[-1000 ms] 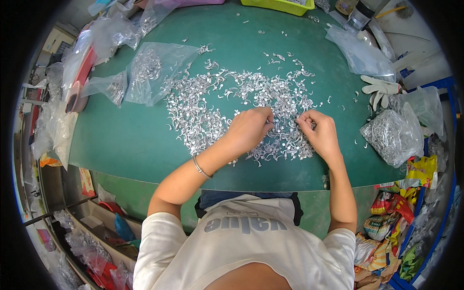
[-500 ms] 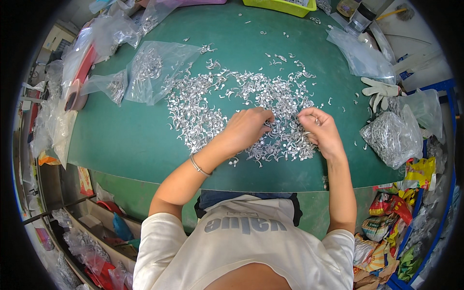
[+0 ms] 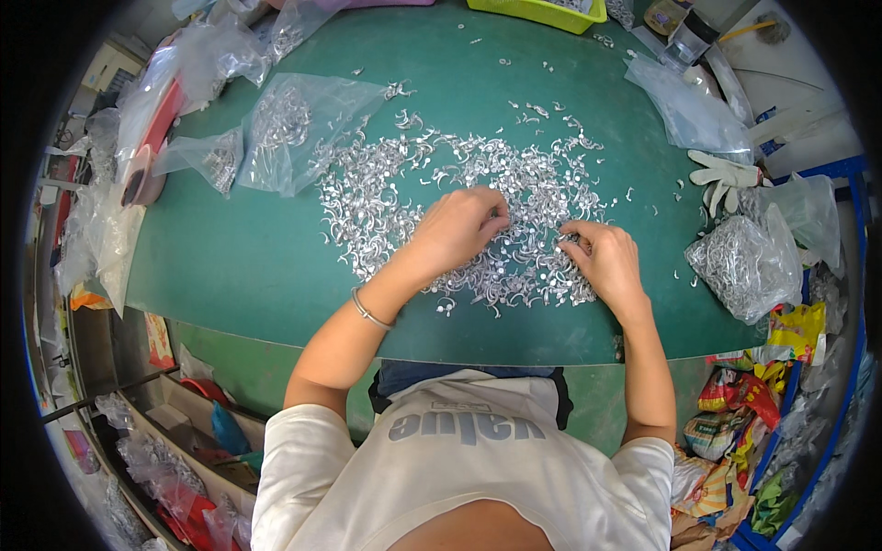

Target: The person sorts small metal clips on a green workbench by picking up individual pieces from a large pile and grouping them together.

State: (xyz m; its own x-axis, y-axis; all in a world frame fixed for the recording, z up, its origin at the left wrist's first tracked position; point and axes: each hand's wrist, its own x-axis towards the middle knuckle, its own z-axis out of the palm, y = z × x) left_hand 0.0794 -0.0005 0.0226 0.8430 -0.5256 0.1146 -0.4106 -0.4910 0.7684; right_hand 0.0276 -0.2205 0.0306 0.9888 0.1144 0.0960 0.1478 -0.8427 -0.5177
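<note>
A wide spread of small silvery curved metal pieces (image 3: 363, 197) lies loose on the green tabletop (image 3: 230, 266). My left hand (image 3: 464, 225) is over the middle of the pile, its fingers curled inward and closed; what sits between the fingertips is too small to make out. At the pile's right side my right hand (image 3: 602, 257) has thumb and forefinger bent toward each other, low among the pieces. Whether a piece is pinched there cannot be made out. A metal bangle (image 3: 369, 310) circles my left wrist.
Clear bags of metal pieces (image 3: 280, 119) lie at the left. A yellow-green tray (image 3: 542, 16) stands at the far edge. On the right are a white glove (image 3: 721, 177), a flat plastic bag (image 3: 684, 106) and a filled bag (image 3: 744, 262).
My left hand has shifted slightly left and its fingers have drawn in. My right hand has moved a little left and down, its fingertips lower onto the pieces.
</note>
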